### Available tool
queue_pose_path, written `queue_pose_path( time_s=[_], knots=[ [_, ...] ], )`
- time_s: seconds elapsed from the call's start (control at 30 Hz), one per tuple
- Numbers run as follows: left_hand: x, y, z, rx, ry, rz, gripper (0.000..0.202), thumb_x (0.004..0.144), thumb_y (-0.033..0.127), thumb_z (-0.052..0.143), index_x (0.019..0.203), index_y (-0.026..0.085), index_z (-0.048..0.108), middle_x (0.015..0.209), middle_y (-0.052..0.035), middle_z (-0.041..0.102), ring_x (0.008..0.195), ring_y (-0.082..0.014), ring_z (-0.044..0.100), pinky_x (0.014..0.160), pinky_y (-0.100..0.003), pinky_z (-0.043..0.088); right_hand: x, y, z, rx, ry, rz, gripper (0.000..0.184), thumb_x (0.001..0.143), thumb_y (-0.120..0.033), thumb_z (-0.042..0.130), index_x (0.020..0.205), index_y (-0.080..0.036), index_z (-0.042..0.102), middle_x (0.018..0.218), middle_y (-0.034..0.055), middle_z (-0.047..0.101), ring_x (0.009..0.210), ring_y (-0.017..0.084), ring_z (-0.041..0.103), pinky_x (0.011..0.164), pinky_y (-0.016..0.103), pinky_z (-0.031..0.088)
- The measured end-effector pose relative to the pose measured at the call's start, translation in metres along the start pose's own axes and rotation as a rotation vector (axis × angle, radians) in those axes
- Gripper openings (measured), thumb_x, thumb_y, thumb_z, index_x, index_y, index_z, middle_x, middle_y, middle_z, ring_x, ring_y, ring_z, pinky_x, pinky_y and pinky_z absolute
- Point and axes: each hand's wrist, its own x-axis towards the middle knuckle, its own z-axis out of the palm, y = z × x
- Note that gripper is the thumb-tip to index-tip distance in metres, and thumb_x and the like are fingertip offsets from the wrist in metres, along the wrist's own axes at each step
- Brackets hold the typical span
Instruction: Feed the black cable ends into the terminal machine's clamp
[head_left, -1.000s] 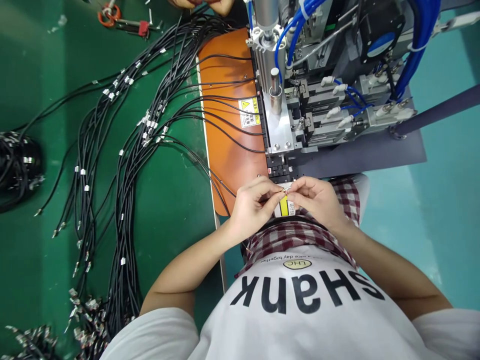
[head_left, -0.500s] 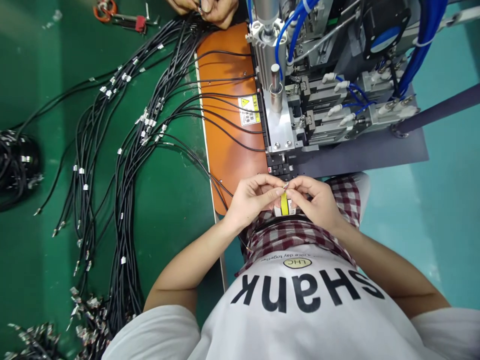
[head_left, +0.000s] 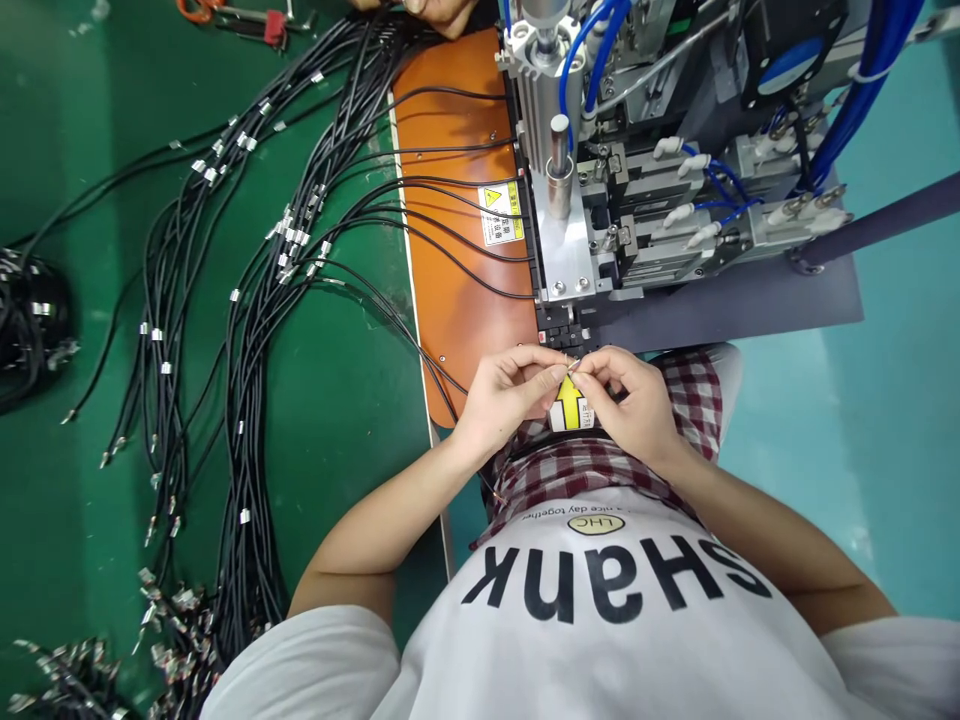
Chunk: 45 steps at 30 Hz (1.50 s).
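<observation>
Your left hand [head_left: 501, 398] and right hand [head_left: 632, 400] pinch a thin, silvery wire-like piece [head_left: 574, 366]; nearer you than their grip sits a white, yellow-arrowed label [head_left: 571, 408].

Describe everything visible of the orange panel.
The orange panel is a flat, smooth, glossy sheet, perhaps painted, with a rounded near corner and small screws. It lies between the green table and machine. A warning label sits at its right edge; black cables cross it. The left hand overlaps its near end; contact is unclear.
</observation>
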Motion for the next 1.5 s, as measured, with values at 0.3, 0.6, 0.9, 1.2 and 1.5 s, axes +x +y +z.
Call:
queue_pose_path(
  time_s=[0.3, 0.6, 0.9, 1.2, 1.5],
  knots=[
    [0.001, 0.000, 0.001, -0.141, -0.016, -0.072, 0.022, 0.076, 0.030, 0.086, 0.085, 0.015, 0.073, 0.052, 0.0041, 0.051, 0.047, -0.0055, 0.041, 0.044, -0.019, 0.028, -0.003, -0.002, 0.004, 0.031, -0.007, -0.012, 0.007, 0.091, -0.016, 0.063, 0.086, -0.022, 0.063, 0.078, -0.0021, 0.062, 0.065, 0.011, 0.055, 0.063, 0.028, 0.043],
    [0.001, 0.005, 0.000, -0.213, -0.033, -0.158, 0.026, 0.069, 0.028, 0.090, 0.083, 0.015, 0.072, 0.054, 0.0052, 0.051, 0.048, -0.0049, 0.040, 0.047, -0.019, 0.029, -0.003, -0.005, 0.005, 0.012, 0.009, -0.063, 0.008, 0.091, -0.015, 0.062, 0.087, -0.022, 0.062, 0.080, -0.0013, 0.063, 0.068, 0.012, 0.056, 0.064, 0.028, 0.043],
    [-0.002, 0.001, 0.004, -0.194, 0.036, -0.108, 0.028, 0.068, 0.030, 0.090, 0.082, 0.015, 0.070, 0.056, 0.0048, 0.054, 0.048, -0.0052, 0.043, 0.047, -0.020, 0.032, -0.004, -0.007, 0.005, -0.004, 0.006, -0.053, 0.008, 0.092, -0.017, 0.060, 0.088, -0.023, 0.061, 0.081, 0.0001, 0.062, 0.069, 0.014, 0.057, 0.067, 0.030, 0.047],
    [-0.006, -0.004, 0.007, -0.053, 0.067, -0.010, 0.027, 0.076, 0.035, 0.085, 0.087, 0.016, 0.068, 0.057, 0.0058, 0.050, 0.050, -0.0051, 0.041, 0.047, -0.019, 0.035, -0.005, -0.004, 0.007, -0.011, 0.027, -0.059, 0.006, 0.092, -0.018, 0.061, 0.089, -0.023, 0.063, 0.083, 0.0009, 0.065, 0.069, 0.013, 0.058, 0.068, 0.030, 0.047],
    [-0.007, -0.003, 0.007, 0.048, 0.068, 0.002, 0.030, 0.077, 0.039, 0.084, 0.088, 0.016, 0.068, 0.061, 0.0046, 0.054, 0.050, -0.0048, 0.046, 0.046, -0.017, 0.037, -0.004, -0.009, -0.013, 0.092, -0.039, 0.133, 0.015, 0.093, -0.028, 0.065, 0.105, -0.023, 0.073, 0.092, 0.0029, 0.075, 0.067, 0.015, 0.066, 0.062, 0.030, 0.049]
  ],
)
